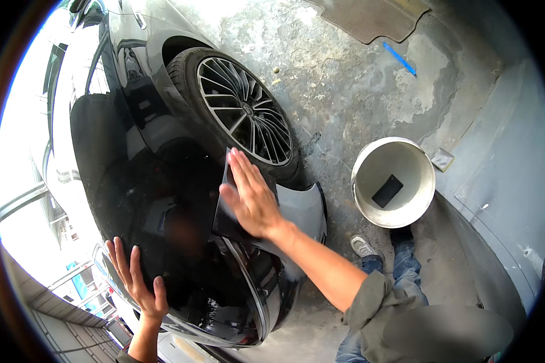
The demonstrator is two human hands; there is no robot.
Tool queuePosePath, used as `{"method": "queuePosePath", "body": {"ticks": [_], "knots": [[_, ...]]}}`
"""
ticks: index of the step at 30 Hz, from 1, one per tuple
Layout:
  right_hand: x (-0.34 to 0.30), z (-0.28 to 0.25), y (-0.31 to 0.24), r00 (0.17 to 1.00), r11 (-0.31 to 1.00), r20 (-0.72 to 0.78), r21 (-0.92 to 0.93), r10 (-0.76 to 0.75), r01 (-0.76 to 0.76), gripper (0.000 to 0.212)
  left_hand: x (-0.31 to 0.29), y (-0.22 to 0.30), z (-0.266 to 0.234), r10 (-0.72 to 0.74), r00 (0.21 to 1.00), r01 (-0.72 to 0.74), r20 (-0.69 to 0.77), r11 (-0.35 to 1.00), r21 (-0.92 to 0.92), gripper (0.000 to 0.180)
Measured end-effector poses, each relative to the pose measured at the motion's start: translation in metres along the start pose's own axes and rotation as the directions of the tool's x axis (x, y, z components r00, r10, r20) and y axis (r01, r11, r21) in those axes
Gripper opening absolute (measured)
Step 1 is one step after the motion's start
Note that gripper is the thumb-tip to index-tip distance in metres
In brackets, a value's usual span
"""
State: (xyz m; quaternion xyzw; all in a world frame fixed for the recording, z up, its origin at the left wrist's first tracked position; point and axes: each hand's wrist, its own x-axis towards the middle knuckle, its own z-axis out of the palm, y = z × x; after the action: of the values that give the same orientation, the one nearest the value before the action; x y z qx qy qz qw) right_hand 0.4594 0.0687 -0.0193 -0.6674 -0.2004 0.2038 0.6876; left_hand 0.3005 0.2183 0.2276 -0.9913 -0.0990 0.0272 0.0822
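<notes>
Evidently, both hands are working flat, neither one pinching. Right hand, centre of the frame, is lying palm-down over a thin dark sheet; its fingers are sitting nearly together, thumb standing apart. The broad palm is probably spreading pressure and holding the sheet against the curved black car panel. The sheet's left edge and upper corner are showing beyond the hand, between the multi-spoke wheel above and the lamp cluster below. Whether this is the car's front or rear, I cannot tell.

Left hand, lower left, is resting on the glossy bodywork, fingers spread, thumb wide; likely steadying the body during the lean.

Right of centre, a pale bucket is standing near the right arm, presumably for easy reach; a black rectangular piece is lying inside. Upper right, a blue strip is lying on the worn concrete floor.
</notes>
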Motion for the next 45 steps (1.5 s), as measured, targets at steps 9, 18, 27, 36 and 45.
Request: {"method": "queuePosePath", "body": {"ticks": [9, 18, 27, 36, 45], "knots": [[0.009, -0.004, 0.014, 0.999, 0.998, 0.019, 0.042, -0.049, 0.048, 0.089, -0.003, -0.007, 0.004, 0.010, 1.000, -0.010, -0.006, 1.000, 0.019, 0.066], [0.012, -0.003, 0.018, 0.999, 0.999, 0.035, 0.042, -0.026, 0.025, 0.086, -0.003, -0.006, 0.000, 0.003, 1.000, -0.003, 0.012, 1.000, 0.021, 0.065], [-0.059, -0.013, 0.046, 0.993, 0.996, -0.097, 0.051, 0.072, -0.067, 0.061, -0.004, -0.010, 0.002, 0.022, 1.000, -0.022, 0.014, 1.000, 0.016, 0.068], [0.016, 0.001, 0.037, 0.991, 0.971, -0.132, 0.232, -0.037, 0.067, 0.044, -0.004, -0.011, 0.004, 0.038, 0.999, -0.038, -0.010, 0.999, 0.026, 0.067], [-0.031, -0.010, 0.060, 0.987, 0.994, -0.147, 0.085, -0.059, 0.072, 0.044, -0.003, -0.010, 0.004, 0.034, 0.999, -0.034, -0.018, 0.999, 0.024, 0.068]]}}
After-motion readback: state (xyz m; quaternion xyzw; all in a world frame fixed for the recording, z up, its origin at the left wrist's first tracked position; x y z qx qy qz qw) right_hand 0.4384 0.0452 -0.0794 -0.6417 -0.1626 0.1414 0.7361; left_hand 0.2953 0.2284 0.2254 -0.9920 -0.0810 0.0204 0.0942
